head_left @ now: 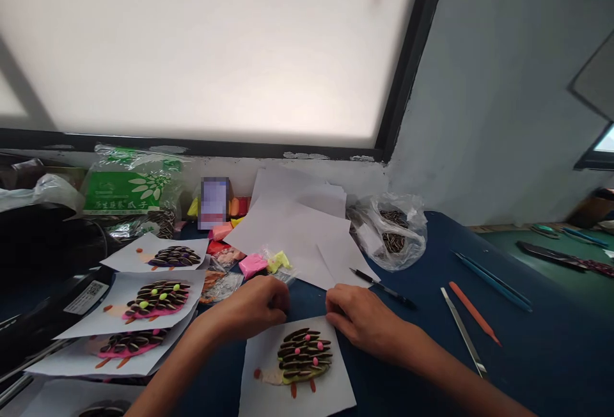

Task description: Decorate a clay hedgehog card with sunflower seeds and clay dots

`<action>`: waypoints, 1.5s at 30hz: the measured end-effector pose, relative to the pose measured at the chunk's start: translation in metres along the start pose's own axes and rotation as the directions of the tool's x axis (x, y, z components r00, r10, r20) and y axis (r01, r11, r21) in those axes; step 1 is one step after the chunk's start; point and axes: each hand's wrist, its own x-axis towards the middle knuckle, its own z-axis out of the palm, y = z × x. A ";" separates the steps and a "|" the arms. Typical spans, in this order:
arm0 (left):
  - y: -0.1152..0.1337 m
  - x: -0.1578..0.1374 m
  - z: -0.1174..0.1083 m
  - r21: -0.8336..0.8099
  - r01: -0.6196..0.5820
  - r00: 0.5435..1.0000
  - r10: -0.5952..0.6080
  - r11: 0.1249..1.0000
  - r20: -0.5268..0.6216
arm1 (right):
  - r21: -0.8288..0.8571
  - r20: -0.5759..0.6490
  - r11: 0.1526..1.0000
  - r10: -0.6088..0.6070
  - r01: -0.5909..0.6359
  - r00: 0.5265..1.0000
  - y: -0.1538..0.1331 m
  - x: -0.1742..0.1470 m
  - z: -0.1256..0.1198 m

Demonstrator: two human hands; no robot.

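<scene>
A sheet of white paper (297, 400) lies before me with a hedgehog picture (304, 359) on it. Its body is yellowish clay covered with sunflower seeds, with pink dots among them. My left hand (266, 302) rests with curled fingers just above the sheet's top left corner. Beside the top right corner, my right hand (359, 314) is also loosely closed, its thumb close to the paper edge. Nothing shows in either hand, though the undersides of the fingers are hidden. Pink clay (252, 265) and yellow clay (279, 261) lie beyond my left hand.
Finished hedgehog sheets (86, 324) are piled at left. Blank paper (297, 231) lies ahead, with a pen (384, 289) at its edge. Seeds fill a clear bag (396, 238) and a green packet (127, 193). Tweezers (494, 281), an orange tool (474, 313) and a metal tool (463, 332) lie right.
</scene>
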 end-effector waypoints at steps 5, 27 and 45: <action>-0.001 -0.003 0.000 0.027 0.025 0.998 -0.026 0.999 0.049 | 0.077 -0.062 0.997 0.013 -0.009 0.998 0.003 0.003 0.004; -0.008 0.003 -0.006 -0.290 0.007 1.000 -0.006 0.957 0.004 | 0.715 0.200 0.664 0.104 -0.218 0.974 0.008 0.009 0.016; -0.033 0.019 0.002 -0.471 0.106 0.966 -0.203 0.876 -0.158 | 0.845 0.137 0.520 0.022 -0.129 0.990 0.016 0.010 -0.006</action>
